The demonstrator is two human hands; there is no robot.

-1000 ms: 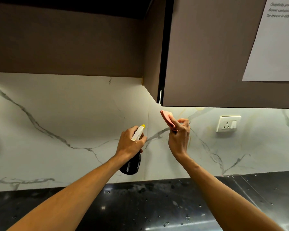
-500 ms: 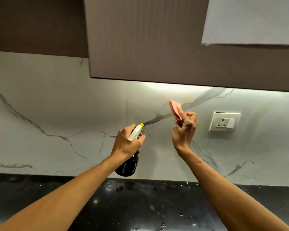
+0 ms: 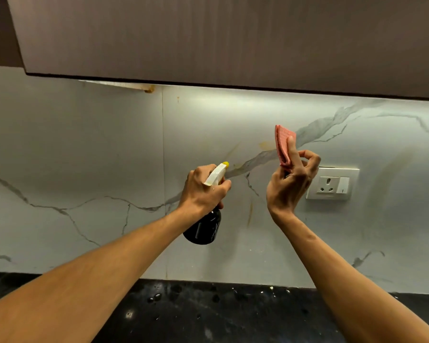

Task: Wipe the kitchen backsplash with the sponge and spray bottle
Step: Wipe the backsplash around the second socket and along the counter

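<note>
Near the centre of the frame the left hand [image 3: 203, 189] was wrapped around the neck of the spray bottle [image 3: 204, 230], fingers curled over the white trigger head. The bottle's dark round body hung below the hand, and its yellow nozzle tip [image 3: 225, 164] pointed up and to the right, toward the wall. Just right of centre the right hand [image 3: 287, 186] was raised with the pink sponge [image 3: 282, 147] pinched between the thumb and the fingers. The sponge looked folded, and it stood upright above the fingertips. Whether it touched the wall could not be told.

Behind both hands the backsplash [image 3: 84, 149] ran across the middle of the frame, white with grey veins. A faint yellowish streak [image 3: 250, 211] showed on it between the two wrists. A white wall socket [image 3: 332, 183] sat on the backsplash just right of the right hand. A brown cabinet [image 3: 233, 38] filled the top of the frame, with light glowing beneath its lower edge. Along the bottom lay a black counter [image 3: 208, 310], speckled with drops and small crumbs, and both bare forearms reached up over it from the lower corners
</note>
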